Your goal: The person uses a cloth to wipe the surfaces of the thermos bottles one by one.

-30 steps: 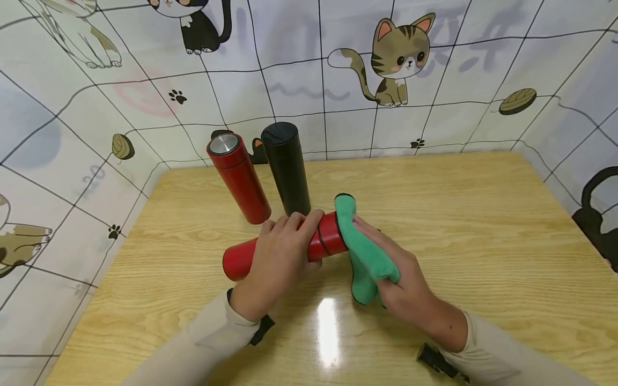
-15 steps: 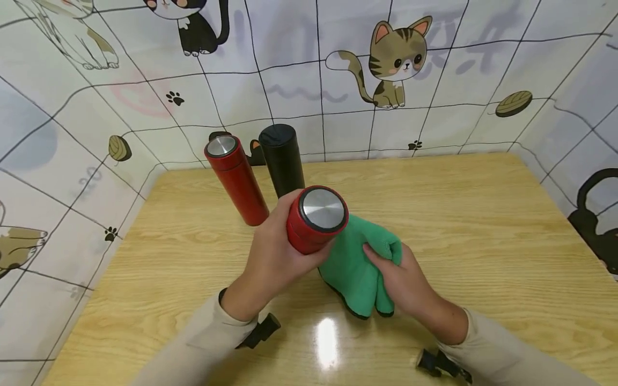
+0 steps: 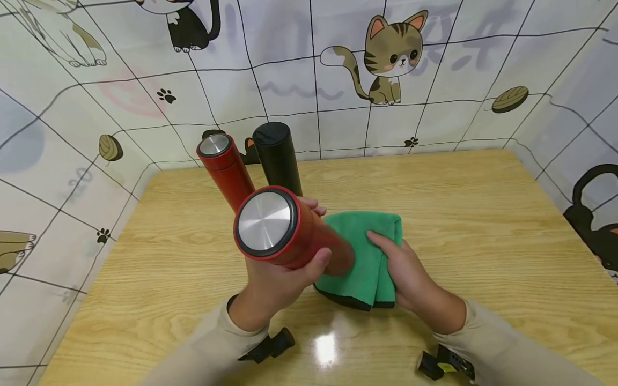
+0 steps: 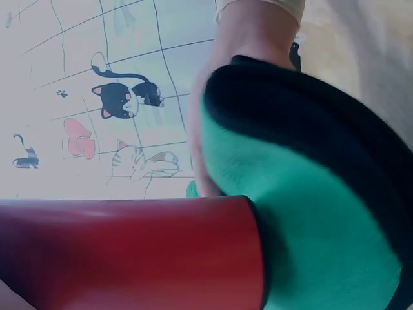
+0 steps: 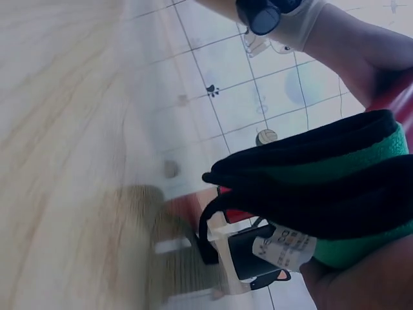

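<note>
In the head view my left hand (image 3: 275, 289) grips a red thermos bottle (image 3: 314, 236), thumb on the near side. The bottle is tilted, its silver-topped lid facing up toward me and its base against a green cloth (image 3: 362, 284) with black edging. My right hand (image 3: 417, 284) holds the folded cloth, thumb on the front face. The left wrist view shows the red bottle (image 4: 135, 252) with its base end right at the cloth (image 4: 316, 213). A white printed label (image 5: 284, 245) hangs from the cloth's black edge in the right wrist view.
Behind the held bottle stand another red thermos bottle (image 3: 227, 174), partly hidden, and a black bottle (image 3: 277, 161), both upright on the wooden table (image 3: 483, 230). A cat-print sheet (image 3: 338, 128) encloses the back and sides. Dark camera mounts sit on both wrists.
My left hand has turned the bottle from lying sideways to lid-toward-me. The cloth, previously over the lid end, is now spread flatter at the base in my right hand.
</note>
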Demonstrator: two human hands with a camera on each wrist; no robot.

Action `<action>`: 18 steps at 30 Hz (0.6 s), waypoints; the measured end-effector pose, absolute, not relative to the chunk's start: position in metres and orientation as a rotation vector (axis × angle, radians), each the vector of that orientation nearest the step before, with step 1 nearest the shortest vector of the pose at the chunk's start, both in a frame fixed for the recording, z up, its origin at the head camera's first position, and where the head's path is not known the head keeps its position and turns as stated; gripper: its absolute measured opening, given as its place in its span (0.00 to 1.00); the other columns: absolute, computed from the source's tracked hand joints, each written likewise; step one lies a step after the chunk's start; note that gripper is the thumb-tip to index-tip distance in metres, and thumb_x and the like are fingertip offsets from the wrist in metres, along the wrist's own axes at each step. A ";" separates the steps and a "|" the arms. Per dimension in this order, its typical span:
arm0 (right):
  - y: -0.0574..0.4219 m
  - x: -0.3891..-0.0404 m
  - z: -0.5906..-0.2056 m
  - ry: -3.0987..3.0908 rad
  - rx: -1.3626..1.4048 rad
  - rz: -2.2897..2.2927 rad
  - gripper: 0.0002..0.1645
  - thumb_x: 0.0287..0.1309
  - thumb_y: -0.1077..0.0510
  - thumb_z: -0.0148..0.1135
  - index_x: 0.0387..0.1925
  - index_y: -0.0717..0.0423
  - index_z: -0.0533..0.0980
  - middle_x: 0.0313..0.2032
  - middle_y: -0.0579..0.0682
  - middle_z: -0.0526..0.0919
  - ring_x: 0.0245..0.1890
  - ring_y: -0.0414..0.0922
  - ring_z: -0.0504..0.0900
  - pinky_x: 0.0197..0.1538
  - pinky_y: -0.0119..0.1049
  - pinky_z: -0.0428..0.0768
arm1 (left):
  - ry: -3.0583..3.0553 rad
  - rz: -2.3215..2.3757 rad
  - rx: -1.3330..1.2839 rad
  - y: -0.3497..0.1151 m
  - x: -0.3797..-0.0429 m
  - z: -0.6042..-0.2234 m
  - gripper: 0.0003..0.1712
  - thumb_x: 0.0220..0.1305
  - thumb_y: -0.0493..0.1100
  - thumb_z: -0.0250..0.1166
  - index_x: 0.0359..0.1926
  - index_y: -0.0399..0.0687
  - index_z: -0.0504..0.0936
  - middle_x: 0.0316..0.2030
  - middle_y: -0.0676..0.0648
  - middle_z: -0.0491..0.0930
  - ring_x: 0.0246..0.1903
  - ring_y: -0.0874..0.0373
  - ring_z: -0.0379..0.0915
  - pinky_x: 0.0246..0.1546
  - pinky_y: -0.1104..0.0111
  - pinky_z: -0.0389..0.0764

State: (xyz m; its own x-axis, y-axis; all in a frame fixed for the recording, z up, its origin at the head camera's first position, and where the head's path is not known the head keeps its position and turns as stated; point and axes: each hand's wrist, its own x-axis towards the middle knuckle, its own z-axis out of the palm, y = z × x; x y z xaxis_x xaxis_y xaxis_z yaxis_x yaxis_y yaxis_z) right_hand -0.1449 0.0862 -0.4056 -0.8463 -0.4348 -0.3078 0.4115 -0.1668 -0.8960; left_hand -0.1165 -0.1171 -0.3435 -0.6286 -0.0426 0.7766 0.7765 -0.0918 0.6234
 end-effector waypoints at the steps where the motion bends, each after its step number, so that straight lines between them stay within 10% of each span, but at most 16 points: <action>1: 0.086 -0.145 -0.406 1.555 -0.026 -2.047 0.16 0.75 0.42 0.47 0.50 0.48 0.67 0.40 0.40 0.84 0.42 0.38 0.86 0.49 0.38 0.85 | -1.584 -1.773 -0.824 -0.116 -0.117 -0.345 0.38 0.57 0.47 0.73 0.51 0.19 0.65 0.47 0.43 0.82 0.45 0.51 0.83 0.52 0.58 0.83; 8: 0.086 -0.145 -0.408 1.516 -0.065 -2.046 0.19 0.76 0.41 0.45 0.55 0.49 0.67 0.43 0.40 0.83 0.46 0.38 0.85 0.51 0.37 0.84 | -1.536 -1.698 -0.909 -0.112 -0.119 -0.358 0.41 0.58 0.44 0.72 0.65 0.34 0.60 0.50 0.42 0.81 0.50 0.53 0.81 0.56 0.60 0.81; 18: 0.084 -0.146 -0.410 1.558 -0.028 -2.061 0.17 0.76 0.42 0.45 0.52 0.49 0.67 0.41 0.40 0.83 0.44 0.38 0.85 0.50 0.38 0.84 | -1.592 -1.574 -0.878 -0.117 -0.124 -0.362 0.45 0.57 0.46 0.73 0.55 0.13 0.59 0.46 0.34 0.82 0.48 0.52 0.82 0.57 0.60 0.80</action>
State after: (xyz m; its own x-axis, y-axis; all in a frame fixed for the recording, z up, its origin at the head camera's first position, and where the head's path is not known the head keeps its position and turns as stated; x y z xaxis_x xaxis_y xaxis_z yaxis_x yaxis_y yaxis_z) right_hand -0.1460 0.0843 -0.4096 -0.8482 -0.4343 -0.3032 0.4100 -0.1762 -0.8949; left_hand -0.1244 -0.1168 -0.3616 -0.5084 -0.0190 0.8609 0.8607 0.0221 0.5087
